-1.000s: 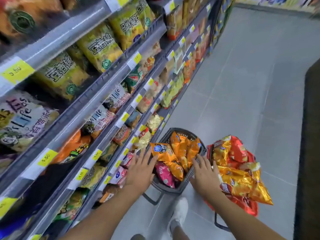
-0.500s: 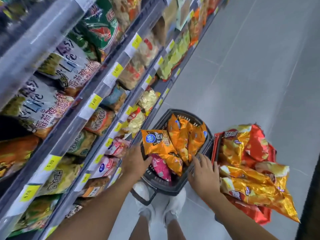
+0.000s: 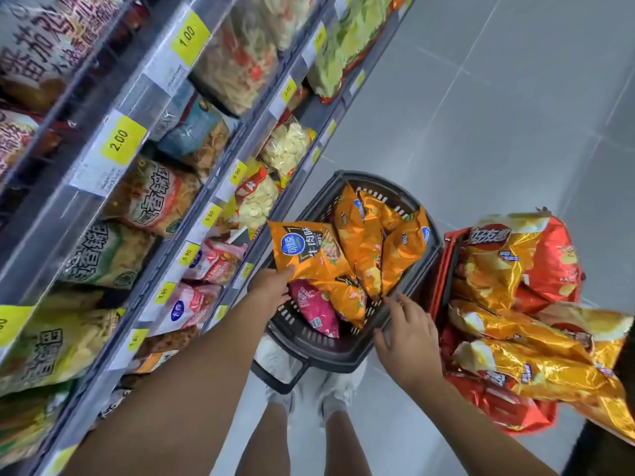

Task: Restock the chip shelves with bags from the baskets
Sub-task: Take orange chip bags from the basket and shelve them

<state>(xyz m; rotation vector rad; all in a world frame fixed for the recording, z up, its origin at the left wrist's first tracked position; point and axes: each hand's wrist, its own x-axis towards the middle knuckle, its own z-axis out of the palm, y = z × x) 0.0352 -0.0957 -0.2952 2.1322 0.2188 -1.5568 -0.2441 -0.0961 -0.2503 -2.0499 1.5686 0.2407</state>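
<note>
The left hand [image 3: 273,292] pinches the near corner of an orange chip bag [image 3: 305,250]. The bag lies face up, its long axis slanting across the left rim of the black basket [image 3: 343,355] toward the shelves [image 3: 58,218]. The right hand [image 3: 407,333], fingers spread and holding nothing, is over the basket's near right corner, beside the red basket [image 3: 448,266].

White shoes [image 3: 338,386] stand on grey floor tiles [image 3: 498,115]; a yellow price label [image 3: 123,139] reads 2.00.

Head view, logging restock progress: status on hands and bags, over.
Left hand grips orange bag by its corner, atop the black basket pile. Right hand open at that basket's near rim. Pink bag beneath; heaped red basket alongside.
</note>
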